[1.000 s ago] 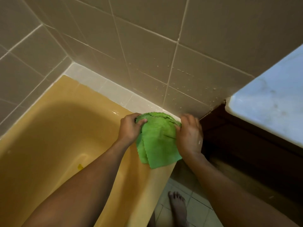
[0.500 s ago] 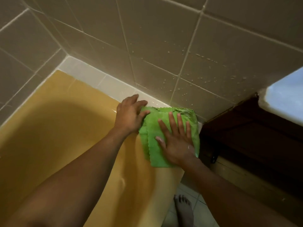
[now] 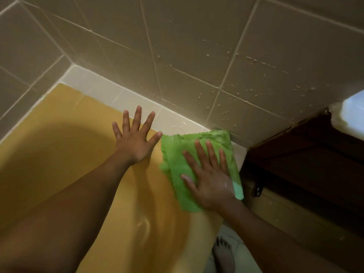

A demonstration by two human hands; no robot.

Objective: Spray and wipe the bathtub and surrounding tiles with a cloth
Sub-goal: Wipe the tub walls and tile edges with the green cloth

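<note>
A folded green cloth [image 3: 177,160] lies flat on the corner of the yellow bathtub's rim [image 3: 82,107], reaching the white ledge tiles [image 3: 137,99]. My right hand [image 3: 208,174] presses on the cloth with straight, spread fingers. My left hand [image 3: 136,138] rests flat on the tub rim just left of the cloth, fingers spread, thumb tip next to the cloth's edge. The beige wall tiles [image 3: 197,56] above carry scattered spray droplets [image 3: 246,60] on the right.
A dark wooden cabinet [image 3: 307,164] stands right of the tub under a pale marble counter [image 3: 354,113]. A metal latch [image 3: 257,191] hangs on its lower panel. My bare foot [image 3: 222,253] stands on the floor tiles beside the tub.
My left hand let go of the cloth's left edge and now lies flat on the rim. My right hand stays flat on the cloth. The view moved closer to the corner.
</note>
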